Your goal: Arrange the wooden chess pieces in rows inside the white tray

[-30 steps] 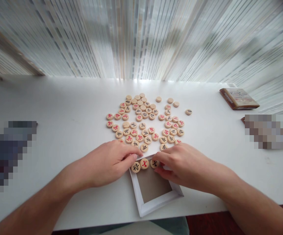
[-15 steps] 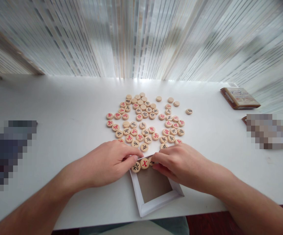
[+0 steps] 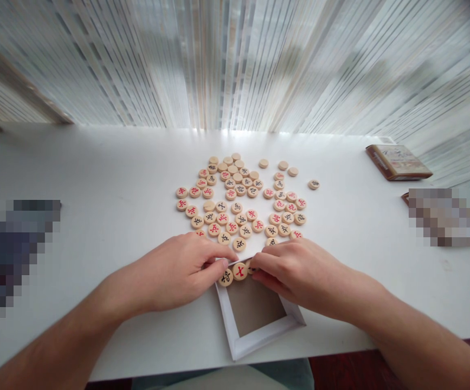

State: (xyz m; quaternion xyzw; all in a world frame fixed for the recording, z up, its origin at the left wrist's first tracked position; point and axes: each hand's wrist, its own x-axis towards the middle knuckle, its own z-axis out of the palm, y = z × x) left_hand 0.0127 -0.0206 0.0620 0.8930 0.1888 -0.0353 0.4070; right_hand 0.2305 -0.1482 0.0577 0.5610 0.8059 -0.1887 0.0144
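Note:
A shallow white open box [image 3: 269, 336] with a brown-grey bottom sits at an angle at the table's near edge. My left hand [image 3: 186, 271] is closed at its far left corner, index finger along the far rim and thumb beside a black-marked xiangqi piece [image 3: 226, 278]. Next to that piece lies a red-marked xiangqi piece [image 3: 239, 271], both along the far wall inside the box. With fingers pinched, my right hand [image 3: 289, 271] grips another black-marked xiangqi piece [image 3: 251, 266], partly hidden by the fingertips, at the right end of this row.
Many loose xiangqi pieces [image 3: 232, 227], red-marked, black-marked or blank side up, spread over the white table [image 3: 129, 179] beyond the box. A brown book-like box [image 3: 399, 162] lies at the far right. Blurred-out items [image 3: 15, 254] are at both sides. A striped curtain [image 3: 226, 65] hangs behind.

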